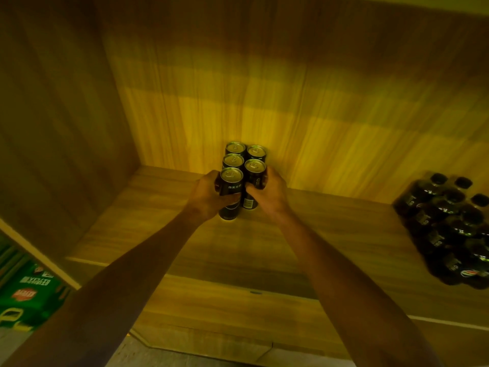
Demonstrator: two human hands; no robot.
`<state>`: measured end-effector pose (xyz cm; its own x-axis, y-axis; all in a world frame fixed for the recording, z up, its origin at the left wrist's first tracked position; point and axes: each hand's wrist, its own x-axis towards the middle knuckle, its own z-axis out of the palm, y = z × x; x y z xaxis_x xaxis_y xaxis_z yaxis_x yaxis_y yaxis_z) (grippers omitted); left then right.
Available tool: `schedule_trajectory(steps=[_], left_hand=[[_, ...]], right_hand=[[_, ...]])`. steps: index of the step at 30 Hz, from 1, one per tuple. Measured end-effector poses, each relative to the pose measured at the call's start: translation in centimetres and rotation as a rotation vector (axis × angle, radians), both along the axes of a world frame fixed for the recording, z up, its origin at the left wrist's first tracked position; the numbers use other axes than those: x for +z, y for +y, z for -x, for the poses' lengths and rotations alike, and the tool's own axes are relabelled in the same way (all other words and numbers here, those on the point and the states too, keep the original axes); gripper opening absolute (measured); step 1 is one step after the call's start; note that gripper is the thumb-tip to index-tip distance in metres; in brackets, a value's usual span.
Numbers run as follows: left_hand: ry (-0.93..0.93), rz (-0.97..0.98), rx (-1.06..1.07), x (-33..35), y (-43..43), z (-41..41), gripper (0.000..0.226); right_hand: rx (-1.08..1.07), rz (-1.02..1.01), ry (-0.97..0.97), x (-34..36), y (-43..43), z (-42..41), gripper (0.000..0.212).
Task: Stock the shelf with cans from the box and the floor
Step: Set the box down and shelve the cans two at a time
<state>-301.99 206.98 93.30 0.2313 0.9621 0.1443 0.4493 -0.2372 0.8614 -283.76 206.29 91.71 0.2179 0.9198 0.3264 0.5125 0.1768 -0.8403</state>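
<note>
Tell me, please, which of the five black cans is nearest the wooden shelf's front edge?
The black gold-topped can gripped by the left hand: it heads the three-can column, ahead of the other four.

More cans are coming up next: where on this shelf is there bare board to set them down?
Bare shelf board lies between the left wall and the cans, and again between the cans and the bottle pack. The far right is crowded by that pack.
</note>
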Motion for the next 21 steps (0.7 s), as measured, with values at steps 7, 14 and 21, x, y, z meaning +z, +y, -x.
schedule_trajectory(steps=[7,14,21], left_hand=[[0.020,-0.010,-0.010,0.3,0.0,0.0,0.059],[0.045,-0.009,0.001,0.5,-0.2,0.0,0.060],[0.164,0.017,0.024,0.9,-1.0,0.5,0.074]], right_hand=[[-0.023,-0.018,-0.043,-0.2,0.5,-0.3,0.056],[-0.052,-0.014,-0.063,-0.2,0.5,-0.1,0.058],[-0.020,0.112,-0.111,1.0,-0.7,-0.1,0.067]])
